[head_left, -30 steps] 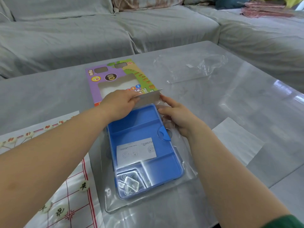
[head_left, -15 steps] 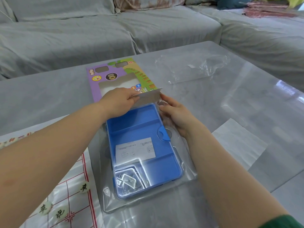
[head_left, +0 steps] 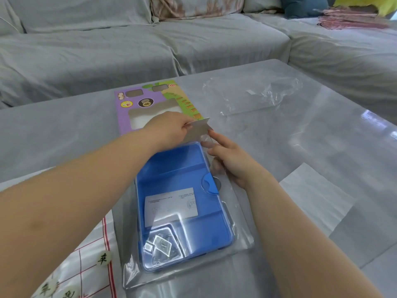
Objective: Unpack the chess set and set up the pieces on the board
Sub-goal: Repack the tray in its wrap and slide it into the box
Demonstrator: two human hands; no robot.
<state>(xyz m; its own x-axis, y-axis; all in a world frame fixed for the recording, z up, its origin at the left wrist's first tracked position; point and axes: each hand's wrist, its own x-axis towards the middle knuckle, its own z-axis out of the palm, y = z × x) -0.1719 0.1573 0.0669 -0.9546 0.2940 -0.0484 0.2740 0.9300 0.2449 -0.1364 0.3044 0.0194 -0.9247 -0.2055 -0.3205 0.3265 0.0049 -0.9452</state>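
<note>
Head view showed fingers of the left hand (head_left: 169,127) pinching the card flap (head_left: 198,130), the right hand (head_left: 232,162) on the clear bag (head_left: 240,229), grip undeterminable, with the blue tray (head_left: 182,168) bagged beside the board (head_left: 90,261); unpacking stage, and the next move likely calls for drawing the tray out.

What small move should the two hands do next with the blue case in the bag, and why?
Probably the right hand should hold the clear bag down while the left hand, pinching the pale flap at the far end, lifts it to open the mouth. The blue case lies wholly inside the bag, so it cannot come out yet.
</note>
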